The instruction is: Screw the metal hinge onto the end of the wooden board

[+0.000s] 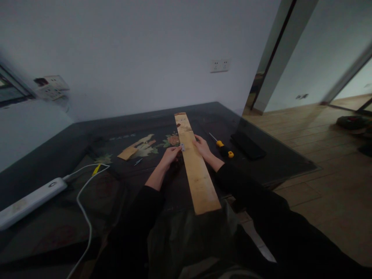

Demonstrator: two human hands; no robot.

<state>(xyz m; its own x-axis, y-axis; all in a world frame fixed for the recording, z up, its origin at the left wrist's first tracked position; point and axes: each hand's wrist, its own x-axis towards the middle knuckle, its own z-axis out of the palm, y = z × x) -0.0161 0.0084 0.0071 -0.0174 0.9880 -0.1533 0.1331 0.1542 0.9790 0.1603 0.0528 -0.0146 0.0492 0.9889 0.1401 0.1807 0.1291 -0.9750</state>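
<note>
A long wooden board [200, 182] lies lengthwise in front of me, its near end jutting past the table edge over my lap. At its left edge, about midway, my left hand [172, 153] pinches a small silvery metal piece with holes [183, 147], which looks like a hinge or bracket. My right hand [202, 147] is closed on the board's right edge, its thumb and fingers hidden in part. Right of it lies a yellow and black screwdriver [223, 147], shaft pointing away from me. To the left, a few small screws [138, 162] rest on the tabletop.
The dark glossy table [279, 159] has a printed flower pattern. A short wooden piece [128, 153] lies left of the board. A black oblong object [248, 145] is at the right. A white power strip [33, 199] and its cable [84, 211] occupy the left. Behind stands a wall [151, 58].
</note>
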